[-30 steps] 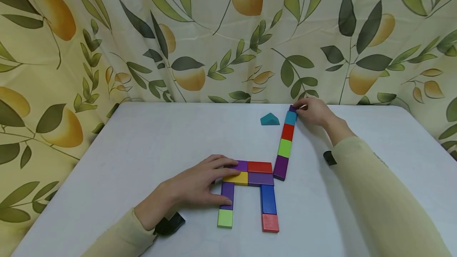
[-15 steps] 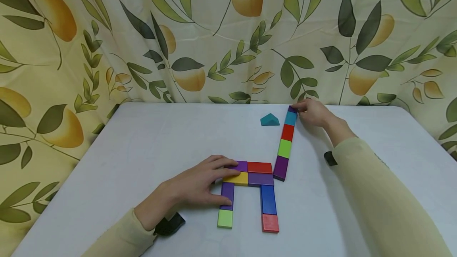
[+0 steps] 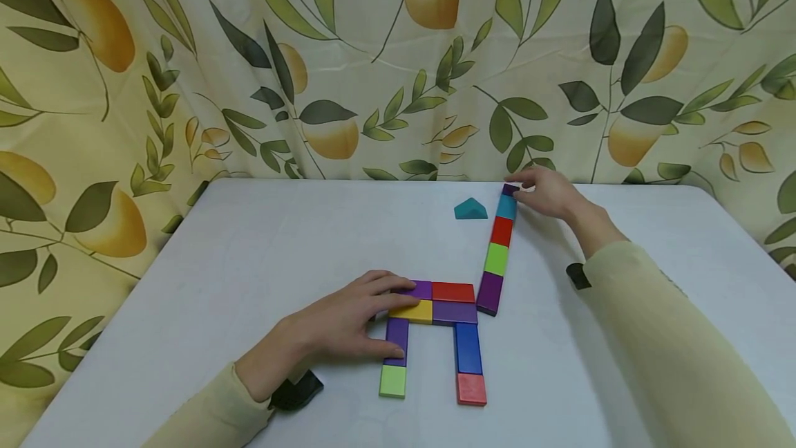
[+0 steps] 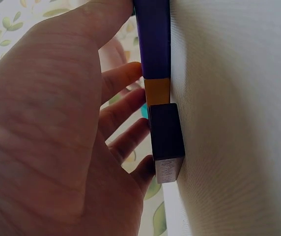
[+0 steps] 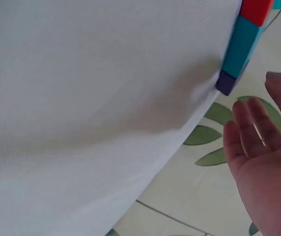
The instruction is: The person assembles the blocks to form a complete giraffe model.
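In the head view, my left hand (image 3: 338,320) rests with spread fingers on the left part of a flat block figure. Its fingertips touch a purple block (image 3: 424,289) and a yellow block (image 3: 425,310), while the thumb lies on a purple leg block (image 3: 398,332). Rising from the figure's right end is a slanted row: a purple block (image 3: 489,293), a green block (image 3: 495,258), a red block (image 3: 501,231), a light blue block (image 3: 506,207) and a small dark purple block (image 3: 510,189). My right hand (image 3: 550,193) is beside that last block, fingers parted; the right wrist view shows them relaxed and holding nothing.
A teal triangular block (image 3: 470,209) lies left of the row's far end. The figure's right leg has a blue block (image 3: 468,348) and a pinkish-red block (image 3: 470,389). The white table (image 3: 298,234) ends at a leaf-patterned curtain (image 3: 398,75) right behind the row.
My right fingers, earlier at the small dark purple block, have loosened and spread beside it. The block now lines up with the row. The left hand has stayed put.
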`<state>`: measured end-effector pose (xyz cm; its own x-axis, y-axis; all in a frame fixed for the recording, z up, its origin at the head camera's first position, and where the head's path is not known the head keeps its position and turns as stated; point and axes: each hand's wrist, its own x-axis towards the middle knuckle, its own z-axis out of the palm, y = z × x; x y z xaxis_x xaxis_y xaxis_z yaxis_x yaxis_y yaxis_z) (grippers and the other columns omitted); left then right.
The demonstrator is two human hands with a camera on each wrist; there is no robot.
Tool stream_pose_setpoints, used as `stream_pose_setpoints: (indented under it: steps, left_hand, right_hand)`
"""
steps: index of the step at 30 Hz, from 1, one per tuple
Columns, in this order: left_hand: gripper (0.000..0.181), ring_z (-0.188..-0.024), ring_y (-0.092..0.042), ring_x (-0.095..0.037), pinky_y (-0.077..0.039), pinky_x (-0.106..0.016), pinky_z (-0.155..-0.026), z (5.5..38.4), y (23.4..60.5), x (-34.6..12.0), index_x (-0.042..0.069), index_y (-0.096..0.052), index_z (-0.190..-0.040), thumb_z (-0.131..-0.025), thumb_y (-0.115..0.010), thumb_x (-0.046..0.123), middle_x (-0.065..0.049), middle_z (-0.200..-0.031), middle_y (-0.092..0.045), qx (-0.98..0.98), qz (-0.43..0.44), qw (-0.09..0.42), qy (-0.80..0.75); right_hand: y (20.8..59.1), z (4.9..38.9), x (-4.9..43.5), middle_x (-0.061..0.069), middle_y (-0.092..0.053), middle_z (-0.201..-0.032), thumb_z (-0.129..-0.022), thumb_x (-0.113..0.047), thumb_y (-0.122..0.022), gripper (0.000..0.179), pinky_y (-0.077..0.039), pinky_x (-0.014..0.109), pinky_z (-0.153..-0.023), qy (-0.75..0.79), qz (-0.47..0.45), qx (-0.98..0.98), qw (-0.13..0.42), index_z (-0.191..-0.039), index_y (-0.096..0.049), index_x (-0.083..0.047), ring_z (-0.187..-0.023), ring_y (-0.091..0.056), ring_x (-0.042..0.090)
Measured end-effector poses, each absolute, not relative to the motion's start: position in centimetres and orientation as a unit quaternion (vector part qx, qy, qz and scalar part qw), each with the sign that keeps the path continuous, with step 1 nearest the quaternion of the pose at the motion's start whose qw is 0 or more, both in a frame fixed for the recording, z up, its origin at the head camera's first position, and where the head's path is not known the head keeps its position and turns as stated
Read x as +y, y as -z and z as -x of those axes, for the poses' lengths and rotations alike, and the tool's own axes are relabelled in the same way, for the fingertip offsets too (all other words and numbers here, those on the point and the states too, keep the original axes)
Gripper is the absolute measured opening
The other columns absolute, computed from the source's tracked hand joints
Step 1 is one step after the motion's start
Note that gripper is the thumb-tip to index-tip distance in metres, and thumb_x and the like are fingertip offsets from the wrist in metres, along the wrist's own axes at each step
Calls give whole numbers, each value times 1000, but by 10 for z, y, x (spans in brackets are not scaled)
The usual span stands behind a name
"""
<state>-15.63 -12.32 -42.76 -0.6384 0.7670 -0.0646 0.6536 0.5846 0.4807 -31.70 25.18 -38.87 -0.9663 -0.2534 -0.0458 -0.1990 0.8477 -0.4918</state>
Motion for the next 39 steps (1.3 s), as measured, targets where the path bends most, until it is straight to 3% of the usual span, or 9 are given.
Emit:
stream_pose_setpoints:
  steps: [8,16,23,31,39]
  left_hand:
    - [73,-148,-20,-15,-39,-44,-111,156,427,-123,33,-48,-152,-87,-71,58,16,-159,-30,881,-399,139,-211]
    - [73,-148,-21,-15,-39,-44,-111,156,428,-124,33,-48,-152,-87,-70,59,15,-159,-30,882,-400,135,-208]
    - [73,-148,-21,-15,-39,-43,-111,156,428,-123,32,-48,-152,-88,-70,60,15,-159,-31,880,-404,133,-212]
    - [73,-147,-22,-15,-38,-43,-112,157,428,-121,31,-48,-152,-88,-70,58,14,-159,-32,877,-411,129,-213]
    - [72,-147,-21,-14,-36,-41,-113,156,428,-122,30,-49,-151,-88,-71,57,15,-159,-32,879,-410,127,-209]
  right_hand:
    - [383,311,230,26,-58,-130,-96,-9,-67,41,-49,55,-97,256,169,950,56,-136,-61,1,-118,-51,43]
    - [389,310,206,25,-55,-134,-95,-7,-69,44,-46,54,-101,275,189,937,104,-137,-59,1,-124,-48,42]
    - [394,310,199,24,-61,-128,-95,-4,-68,39,-44,53,-105,263,197,940,93,-133,-59,3,-122,-53,40]
    - [375,307,213,24,-60,-129,-96,-9,-68,41,-45,55,-102,272,179,943,65,-134,-58,2,-121,-53,41]
    - [358,303,261,26,-59,-123,-99,-17,-65,39,-49,57,-95,282,157,945,55,-130,-59,7,-114,-56,44]
